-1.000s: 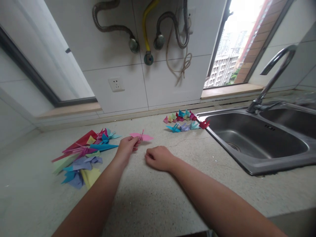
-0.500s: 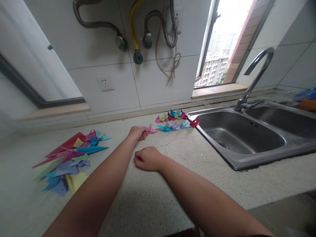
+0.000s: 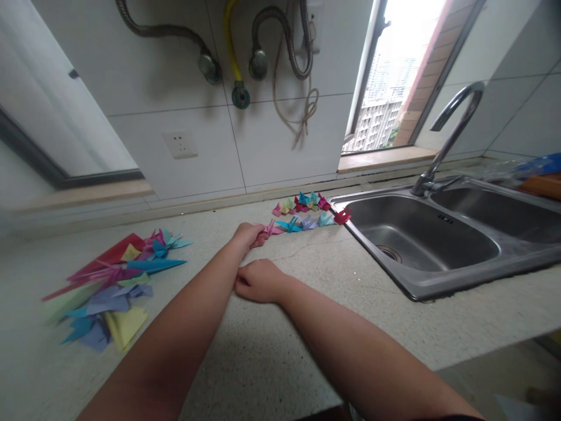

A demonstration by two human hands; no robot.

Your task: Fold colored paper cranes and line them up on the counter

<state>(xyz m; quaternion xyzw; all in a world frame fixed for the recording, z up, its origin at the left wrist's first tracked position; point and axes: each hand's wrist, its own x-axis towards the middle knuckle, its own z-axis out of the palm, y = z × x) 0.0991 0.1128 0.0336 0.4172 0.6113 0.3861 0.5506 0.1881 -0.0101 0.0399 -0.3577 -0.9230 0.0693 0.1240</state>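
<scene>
Pink folded paper [image 3: 274,229], thin and sharp-pointed, sits near the frame's centre, pinched by the left hand [image 3: 251,235], while the right hand [image 3: 260,281] lies curled into a fist on the speckled counter [image 3: 324,298].

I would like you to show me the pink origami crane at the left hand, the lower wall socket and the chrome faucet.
Pink origami crane [image 3: 274,229]: head view, on its uncovered portion.
Lower wall socket [image 3: 180,144]: head view, middle of its faceplate.
Chrome faucet [image 3: 456,138]: head view, on its neck.
</scene>
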